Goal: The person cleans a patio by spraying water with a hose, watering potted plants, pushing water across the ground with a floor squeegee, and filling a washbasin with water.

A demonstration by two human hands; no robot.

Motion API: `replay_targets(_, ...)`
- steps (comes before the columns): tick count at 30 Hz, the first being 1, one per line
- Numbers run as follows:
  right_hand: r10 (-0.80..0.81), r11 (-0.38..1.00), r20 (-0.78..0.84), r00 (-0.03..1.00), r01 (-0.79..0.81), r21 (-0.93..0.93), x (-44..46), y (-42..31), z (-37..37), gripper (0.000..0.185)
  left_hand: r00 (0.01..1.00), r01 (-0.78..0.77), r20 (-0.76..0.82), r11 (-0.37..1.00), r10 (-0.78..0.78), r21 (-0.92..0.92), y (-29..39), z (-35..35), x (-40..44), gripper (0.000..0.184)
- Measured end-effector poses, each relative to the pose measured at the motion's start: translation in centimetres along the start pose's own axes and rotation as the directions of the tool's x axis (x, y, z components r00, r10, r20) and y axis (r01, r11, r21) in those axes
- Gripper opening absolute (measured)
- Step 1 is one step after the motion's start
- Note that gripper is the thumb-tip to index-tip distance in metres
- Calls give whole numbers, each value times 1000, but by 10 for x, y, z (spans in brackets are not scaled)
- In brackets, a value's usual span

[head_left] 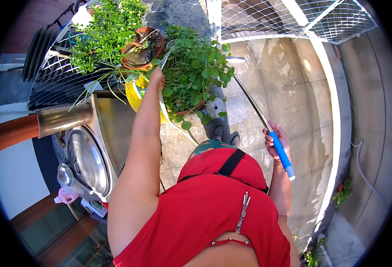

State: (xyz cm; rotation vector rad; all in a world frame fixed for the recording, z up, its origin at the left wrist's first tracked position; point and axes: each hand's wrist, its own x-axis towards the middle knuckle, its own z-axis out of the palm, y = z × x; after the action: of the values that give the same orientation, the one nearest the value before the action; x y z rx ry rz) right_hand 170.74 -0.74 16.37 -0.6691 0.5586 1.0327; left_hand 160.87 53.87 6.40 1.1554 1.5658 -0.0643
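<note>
My right hand [277, 141] is wrapped round a metal pole with a blue grip [281, 153]; the pole slants up and left toward the round-leaved plant [196, 71]. At the left edge of that plant, my left hand [157, 78] is closed on a thin whitish strip [162, 103], which runs above and below the fist. Just above this hand stands a terracotta pot [143, 48] with soil and dry stems. A yellow item [134, 94] is left of my left wrist. The pole's far end is partly hidden by leaves.
A small-leaved bush [109, 33] grows at the upper left beside white netting [249, 22]. On the left is a counter with a round metal lid [88, 161], a pink-topped bottle [67, 194] and a pipe [65, 121]. A hose [362, 167] hangs at the right wall.
</note>
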Motion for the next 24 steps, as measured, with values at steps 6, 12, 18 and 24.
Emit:
replay_targets(6, 6, 1000, 15, 1000, -6, 14, 1, 4, -4, 46, 1000, -24, 17, 1000, 24, 5, 0, 3, 11, 51)
replay_targets(12, -6, 1000, -2, 1000, 6, -16, 2, 11, -5, 48, 999, 2, 37, 1000, -1, -31, 0, -5, 21, 54)
replay_targets(18, -4, 952, -168, 986, -48, -303, -4, 26, 6, 57, 998, 1, 65, 1000, -1, -9, 0, -7, 18, 46)
replay_targets(24, 89, 744, -297, 951, -261, -615, -6, 55, -29, 68, 993, -55, 106, 996, 48, 72, -12, 13, -3, 62)
